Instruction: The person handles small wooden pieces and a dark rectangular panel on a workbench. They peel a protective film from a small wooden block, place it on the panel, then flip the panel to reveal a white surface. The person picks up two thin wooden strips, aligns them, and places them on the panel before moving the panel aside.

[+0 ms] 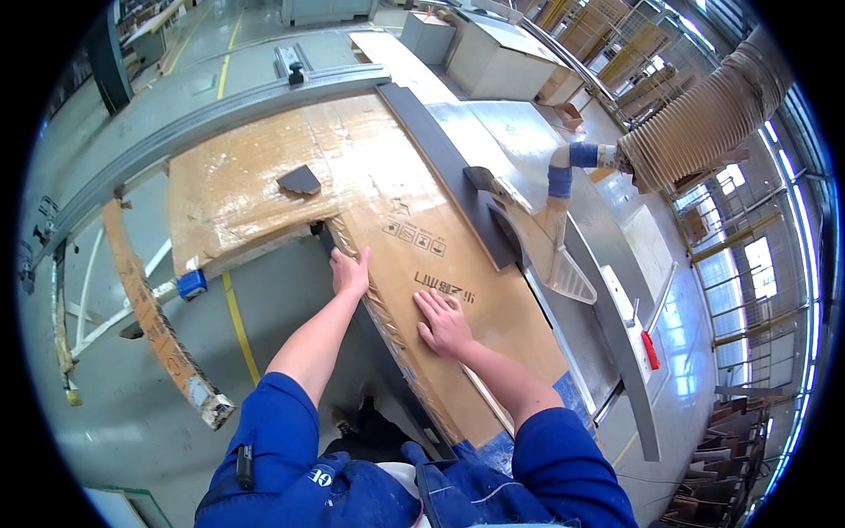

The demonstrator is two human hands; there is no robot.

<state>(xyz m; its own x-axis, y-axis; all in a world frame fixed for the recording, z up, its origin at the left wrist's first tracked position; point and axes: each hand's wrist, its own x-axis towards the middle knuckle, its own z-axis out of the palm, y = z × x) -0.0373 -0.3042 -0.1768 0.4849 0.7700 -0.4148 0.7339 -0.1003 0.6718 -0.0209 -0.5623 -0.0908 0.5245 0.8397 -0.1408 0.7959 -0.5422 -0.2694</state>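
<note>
My left hand (350, 271) is at the inner edge of a cardboard-covered work surface (493, 352), touching its taped border with thumb and fingers apart. Some of its fingertips are hard to make out. My right hand (443, 324) lies flat on the cardboard, fingers spread over dark printing, with nothing in it. Beyond it, a long dark grey board (431, 145) lies along the far right side of the cardboard. Its near end is beside the blade guard (563, 255) of a panel saw. A small dark grey offcut (300, 180) with a jagged edge sits on the cardboard's left part.
A metal fence rail (220, 114) with a black knob crosses behind the cardboard. A curved, cardboard-wrapped arm (158, 308) stands out at left. From upper right hangs a ribbed dust hose (713, 114). A red-handled item (650, 350) rests at the saw's right side.
</note>
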